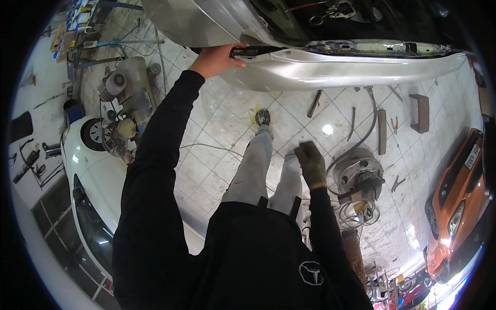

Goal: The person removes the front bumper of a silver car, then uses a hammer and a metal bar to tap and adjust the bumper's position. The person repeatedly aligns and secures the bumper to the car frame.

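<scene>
My bare left hand grips the edge of a silver car body panel at the gap near the top, its fingers curled over and partly hidden. Along that panel runs a narrow scuffed metal strip, with a dark opening beyond it. My right hand, in an olive glove, hangs by my right leg with its fingers curled; I cannot make out whether anything is in them. My legs and one dark shoe are below on the tiled floor.
A motor unit and white car stand left. Right are a round machine with hoses, a wooden bar, pliers, a rusty box section and an orange car. Tools rest in the dark opening.
</scene>
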`<state>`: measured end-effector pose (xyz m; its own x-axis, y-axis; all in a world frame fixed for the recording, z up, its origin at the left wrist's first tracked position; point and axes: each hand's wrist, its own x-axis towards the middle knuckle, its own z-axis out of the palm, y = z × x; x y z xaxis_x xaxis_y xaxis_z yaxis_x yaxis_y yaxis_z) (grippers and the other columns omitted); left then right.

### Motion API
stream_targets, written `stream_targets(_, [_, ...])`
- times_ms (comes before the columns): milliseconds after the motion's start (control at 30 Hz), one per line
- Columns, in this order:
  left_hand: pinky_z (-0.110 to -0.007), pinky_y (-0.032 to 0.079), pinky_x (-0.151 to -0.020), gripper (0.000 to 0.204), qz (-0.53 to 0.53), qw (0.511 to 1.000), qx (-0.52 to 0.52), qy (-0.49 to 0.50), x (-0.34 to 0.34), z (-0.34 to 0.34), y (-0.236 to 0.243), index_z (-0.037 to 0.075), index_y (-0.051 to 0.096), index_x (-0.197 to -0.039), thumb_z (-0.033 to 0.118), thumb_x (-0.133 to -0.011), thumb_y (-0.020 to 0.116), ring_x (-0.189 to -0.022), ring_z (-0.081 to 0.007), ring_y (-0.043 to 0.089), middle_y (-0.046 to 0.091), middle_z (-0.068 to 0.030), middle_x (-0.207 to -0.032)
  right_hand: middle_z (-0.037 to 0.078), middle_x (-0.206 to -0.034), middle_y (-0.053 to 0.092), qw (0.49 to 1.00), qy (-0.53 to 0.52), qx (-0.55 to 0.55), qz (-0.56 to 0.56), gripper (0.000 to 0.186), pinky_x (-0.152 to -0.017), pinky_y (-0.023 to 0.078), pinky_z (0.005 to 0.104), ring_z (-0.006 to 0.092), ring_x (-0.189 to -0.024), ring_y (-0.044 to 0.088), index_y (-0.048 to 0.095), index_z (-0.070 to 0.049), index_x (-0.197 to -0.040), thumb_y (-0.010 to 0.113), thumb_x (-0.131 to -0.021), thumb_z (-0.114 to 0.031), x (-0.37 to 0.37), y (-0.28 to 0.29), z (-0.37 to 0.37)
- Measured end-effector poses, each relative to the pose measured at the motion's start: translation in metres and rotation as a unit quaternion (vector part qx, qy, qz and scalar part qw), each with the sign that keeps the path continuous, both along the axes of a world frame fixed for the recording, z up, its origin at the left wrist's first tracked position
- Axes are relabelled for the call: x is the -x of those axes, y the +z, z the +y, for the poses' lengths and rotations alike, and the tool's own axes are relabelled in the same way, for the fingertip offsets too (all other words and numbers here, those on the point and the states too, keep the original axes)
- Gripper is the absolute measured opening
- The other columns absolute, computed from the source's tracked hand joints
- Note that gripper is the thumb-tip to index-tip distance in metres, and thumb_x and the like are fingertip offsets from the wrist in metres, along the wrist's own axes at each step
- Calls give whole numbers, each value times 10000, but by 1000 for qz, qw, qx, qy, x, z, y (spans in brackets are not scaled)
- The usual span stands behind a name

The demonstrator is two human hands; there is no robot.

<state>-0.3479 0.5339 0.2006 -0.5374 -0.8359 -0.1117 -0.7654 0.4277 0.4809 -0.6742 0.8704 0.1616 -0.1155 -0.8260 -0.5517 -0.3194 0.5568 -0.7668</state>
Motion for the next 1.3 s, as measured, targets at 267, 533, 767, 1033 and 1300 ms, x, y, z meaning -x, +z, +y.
stream_targets(267, [-484, 523, -963, 549, -41, 996, 84, -15, 5, 15, -15, 56, 649, -1286, 364, -866, 821, -1112, -384, 687, 730, -174, -1162, 199, -1007, 762, 988, 75, 83, 111, 632, -875, 553, 472, 396, -992, 730, 543, -102, -1452, 703, -941, -438, -120, 69, -247])
stream_targets(533, [-505, 496, -1030, 520, -127, 988, 60, -69, -4, 14, -25, 86, 657, -1300, 456, -941, 722, -1191, -387, 657, 703, -171, -1274, 163, -1099, 786, 971, 211, -111, -23, 478, -772, 615, 428, 296, -908, 785, 685, -158, -1332, 701, -931, -418, -116, 100, -325])
stream_targets(767, [-507, 509, -997, 595, -52, 997, 41, -27, 14, 10, -13, 34, 653, -1263, 510, -918, 745, -1094, -393, 695, 745, -164, -1142, 170, -1013, 787, 944, 312, 88, 62, 481, -799, 607, 447, 295, -919, 771, 647, -67, -1304, 759, -894, -292, -104, -8, -317])
stream_targets(1033, [-599, 345, -1148, 553, -97, 975, 184, 75, 71, 44, -5, 116, 676, -1265, 495, -881, 796, -1267, -353, 568, 634, -123, -1286, 153, -1053, 754, 974, -111, 197, 17, 300, -916, 559, 404, 319, -1006, 727, 757, -58, -1128, 805, -902, -249, -24, -4, -208])
stream_targets(1300, [-519, 390, -982, 513, -100, 919, 344, 165, 100, 63, -67, 158, 782, -986, 652, -849, 768, -1088, -328, 603, 645, -74, -1138, 60, -1194, 736, 831, 128, 485, 241, 442, -1134, 375, 509, 312, -1191, 636, 753, -162, -1178, 836, -854, -450, 60, -38, -267])
